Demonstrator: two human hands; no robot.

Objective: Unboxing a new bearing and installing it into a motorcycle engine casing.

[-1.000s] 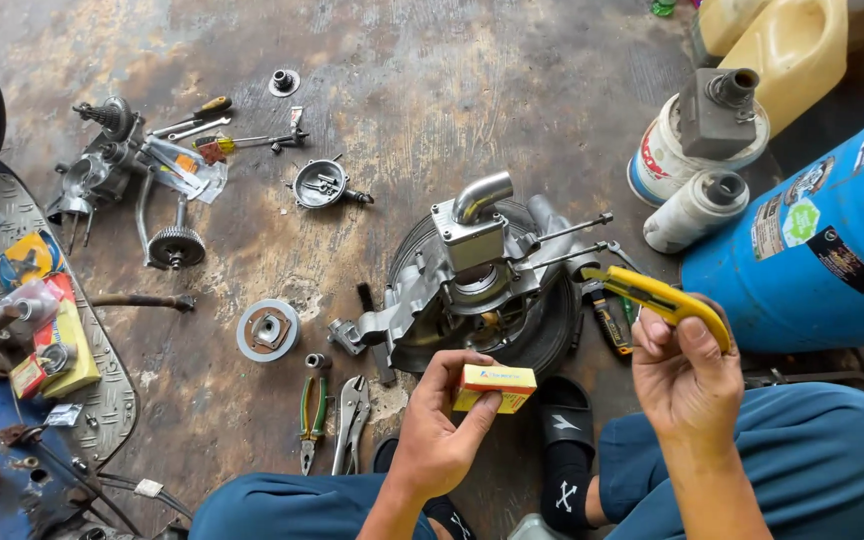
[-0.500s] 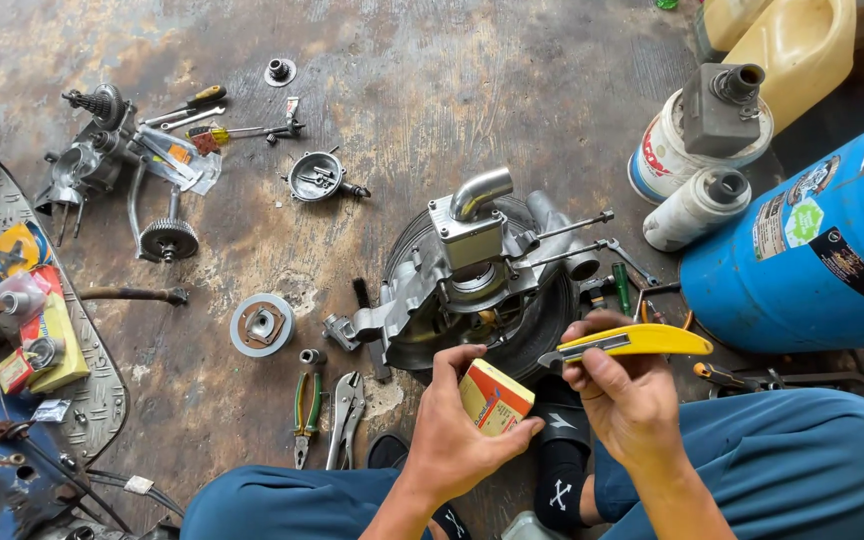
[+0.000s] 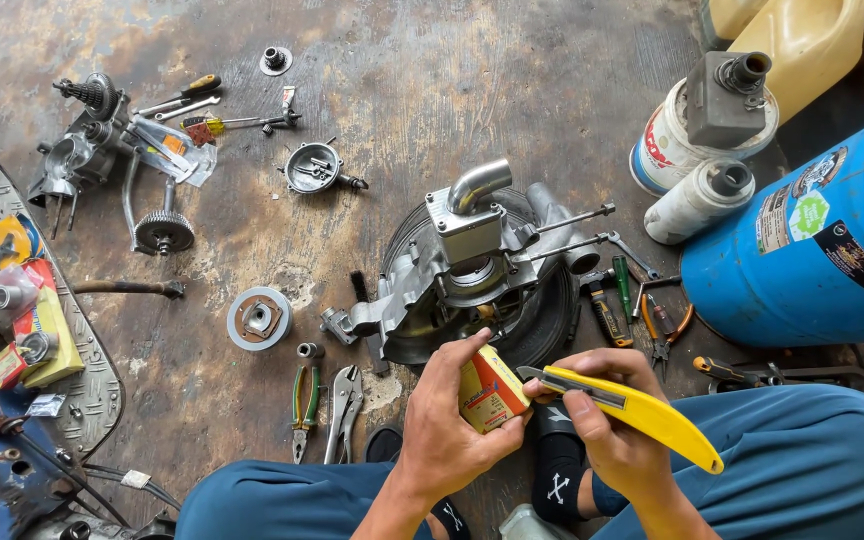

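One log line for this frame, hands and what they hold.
left hand: holds small yellow-orange box | right hand: holds yellow utility knife, blade tip at box edge | engine assembly on floor ahead

Yellow knife, yellow-and-red box, blue drum, silver engine.

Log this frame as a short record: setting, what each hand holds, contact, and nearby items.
setting: stained workshop floor, person seated, legs in blue trousers
left hand: grips a small yellow and red box
right hand: holds a yellow utility knife
contact: knife tip is at the box edge
ahead of hands: engine assembly resting on a tyre
left of hands: two pliers, a round disc part
right: blue cylinder, white can, yellow jug
far left: engine parts with screwdrivers
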